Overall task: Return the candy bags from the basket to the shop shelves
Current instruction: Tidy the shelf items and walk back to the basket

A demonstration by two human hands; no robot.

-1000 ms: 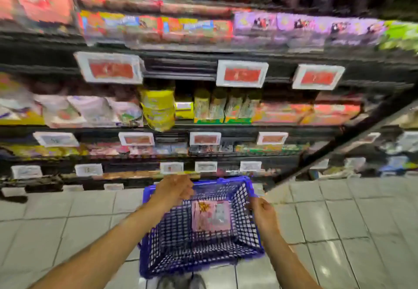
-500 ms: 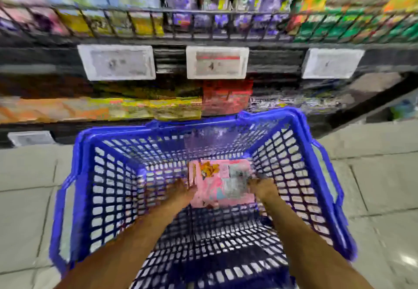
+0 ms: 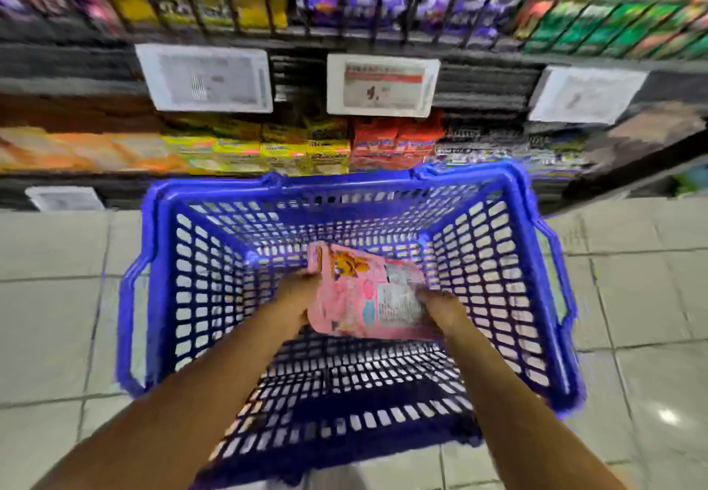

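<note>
Both hands are closed on one pink candy bag (image 3: pixel 366 294) in the head view: its left edge is gripped by the left hand (image 3: pixel 297 299) and its right edge by the right hand (image 3: pixel 440 309), fingers curled round the packet. The bag is held inside the blue plastic basket (image 3: pixel 161 259), which stands on the tiled floor (image 3: pixel 53 298) just in front of the shop shelves (image 3: pixel 479 50); whether the packet is clear of the mesh bottom cannot be told through the blur. No other bag is seen in the basket.

The step in hand is judged to be the pick-up of the last bag. Next, the bag must be raised clear of the rim and a matching pink stock sought; none is made out among the yellow and red packets (image 3: pixel 329 148) on the shelf directly ahead.
</note>
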